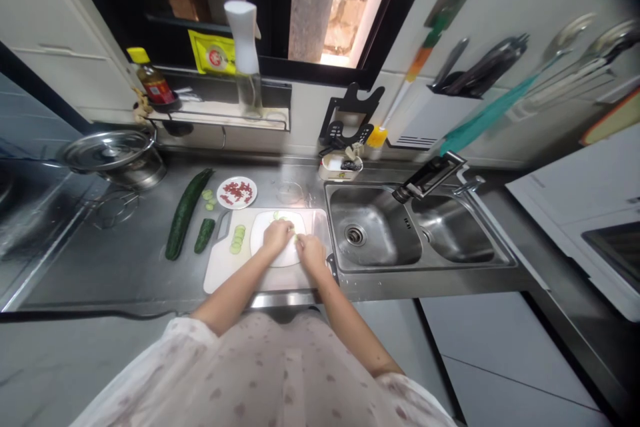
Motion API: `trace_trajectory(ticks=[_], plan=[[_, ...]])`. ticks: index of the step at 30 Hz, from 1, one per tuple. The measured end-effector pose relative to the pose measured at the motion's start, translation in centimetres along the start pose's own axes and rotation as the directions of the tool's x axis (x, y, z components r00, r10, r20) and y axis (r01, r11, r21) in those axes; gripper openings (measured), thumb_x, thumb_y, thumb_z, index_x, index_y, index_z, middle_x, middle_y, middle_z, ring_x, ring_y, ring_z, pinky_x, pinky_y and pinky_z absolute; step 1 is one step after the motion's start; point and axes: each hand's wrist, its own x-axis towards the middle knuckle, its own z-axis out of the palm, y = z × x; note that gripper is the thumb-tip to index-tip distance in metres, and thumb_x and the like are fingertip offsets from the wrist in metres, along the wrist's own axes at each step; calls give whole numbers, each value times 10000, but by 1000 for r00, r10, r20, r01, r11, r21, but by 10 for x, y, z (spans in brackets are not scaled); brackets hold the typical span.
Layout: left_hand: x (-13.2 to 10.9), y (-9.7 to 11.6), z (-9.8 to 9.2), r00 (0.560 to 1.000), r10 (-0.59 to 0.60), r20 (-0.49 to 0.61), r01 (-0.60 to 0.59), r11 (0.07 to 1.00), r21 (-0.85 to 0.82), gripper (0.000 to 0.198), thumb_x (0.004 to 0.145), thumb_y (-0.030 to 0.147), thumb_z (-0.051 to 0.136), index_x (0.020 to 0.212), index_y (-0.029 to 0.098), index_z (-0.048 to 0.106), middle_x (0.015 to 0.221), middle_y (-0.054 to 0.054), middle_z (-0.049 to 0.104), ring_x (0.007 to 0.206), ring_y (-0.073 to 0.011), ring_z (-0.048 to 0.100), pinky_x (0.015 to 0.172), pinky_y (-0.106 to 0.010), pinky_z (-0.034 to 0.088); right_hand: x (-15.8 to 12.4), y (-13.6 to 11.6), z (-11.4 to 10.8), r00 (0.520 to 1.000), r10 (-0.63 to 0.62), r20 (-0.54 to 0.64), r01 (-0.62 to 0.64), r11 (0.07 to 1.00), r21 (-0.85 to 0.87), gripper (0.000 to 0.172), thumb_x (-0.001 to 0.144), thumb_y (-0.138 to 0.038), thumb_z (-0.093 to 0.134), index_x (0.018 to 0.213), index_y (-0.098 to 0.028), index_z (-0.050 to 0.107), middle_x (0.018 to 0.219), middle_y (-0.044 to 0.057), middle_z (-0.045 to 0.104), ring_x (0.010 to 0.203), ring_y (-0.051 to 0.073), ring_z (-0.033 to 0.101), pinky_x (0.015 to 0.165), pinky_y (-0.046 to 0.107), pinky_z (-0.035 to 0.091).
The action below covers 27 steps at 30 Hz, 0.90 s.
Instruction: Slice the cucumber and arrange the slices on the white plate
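My left hand and my right hand meet over a white plate, fingertips pinched close together. A small pale green cucumber slice shows at my right fingertips. What my left fingers pinch is too small to make out. More cucumber slices lie at the plate's far edge, partly hidden by my left hand. The plate rests on a pale cutting board, where a row of overlapping cucumber slices lies left of the plate. A knife's dark handle shows by the board's right edge.
Left of the board lie a long cucumber and a short cucumber piece. A small plate holds chopped red bits. A lidded steel pot stands at the back left. The double sink and faucet are on the right.
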Motion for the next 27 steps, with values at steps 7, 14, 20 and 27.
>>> trace_trajectory(ticks=[7, 14, 20, 27], plan=[[2, 0, 3, 1000, -21, 15, 21, 1000, 2, 214, 855, 249, 567, 1027, 217, 690, 1013, -68, 661, 982, -202, 587, 844, -286, 423, -2, -1, -1, 1000, 5, -5, -5, 999, -35, 278, 952, -292, 413, 1100, -226, 638, 968, 87, 660, 901, 188, 579, 696, 251, 348], [4, 4, 3, 998, -39, 40, 39, 999, 13, 201, 868, 265, 558, 1019, 228, 685, 1027, -61, 653, 992, -193, 581, 841, -280, 419, 0, 2, 1, 1000, 11, -17, -11, 999, -41, 266, 948, -283, 424, 1085, -233, 647, 953, 76, 661, 896, 179, 589, 688, 245, 342], [5, 7, 1, 998, -49, 46, 48, 998, 34, 193, 870, 269, 547, 1001, 231, 683, 1040, -60, 652, 989, -195, 582, 823, -278, 421, 2, 3, 2, 1000, 15, -24, -16, 999, -48, 244, 946, -275, 432, 1055, -236, 647, 965, 73, 668, 894, 184, 594, 672, 247, 334], [12, 12, -4, 993, -95, 71, 95, 995, 12, 214, 822, 194, 562, 994, 220, 687, 1022, -72, 676, 984, -210, 606, 828, -293, 435, 9, 2, 2, 999, -6, -35, 5, 1000, -21, 195, 906, -217, 470, 993, -206, 644, 914, 71, 682, 846, 173, 607, 670, 243, 327]])
